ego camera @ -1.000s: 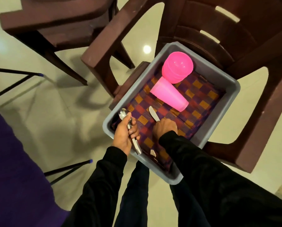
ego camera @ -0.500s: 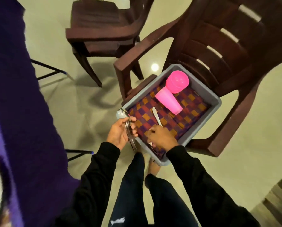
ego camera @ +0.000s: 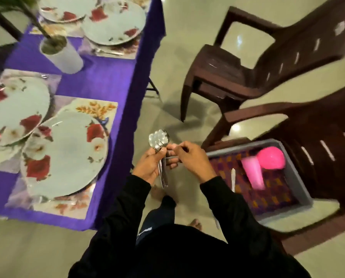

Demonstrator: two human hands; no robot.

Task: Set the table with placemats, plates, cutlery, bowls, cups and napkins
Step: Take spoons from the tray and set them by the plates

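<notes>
My left hand (ego camera: 149, 167) grips a bundle of steel spoons (ego camera: 159, 140), bowls up, above the floor between table and chair. My right hand (ego camera: 189, 159) is against the same bundle, fingertips pinching one handle at the top. On the right, a grey tub (ego camera: 299, 183) on a brown chair (ego camera: 323, 141) holds a checked cloth, a knife (ego camera: 233, 178), a pink cup (ego camera: 252, 172) lying on its side and stacked pink bowls (ego camera: 270, 158). On the left, the purple-clothed table (ego camera: 99, 81) carries floral placemats (ego camera: 95, 106) with floral plates (ego camera: 67, 155).
A white pot (ego camera: 64, 55) with a plant stands mid-table. A second brown chair (ego camera: 247, 63) stands beyond the first, near the table's corner. Pale tiled floor (ego camera: 171, 57) lies between table and chairs. My bare feet are below my hands.
My view has swung left from the tub to the table. My right hand left the tub and joined my left hand at the spoons. The knife stays in the tub.
</notes>
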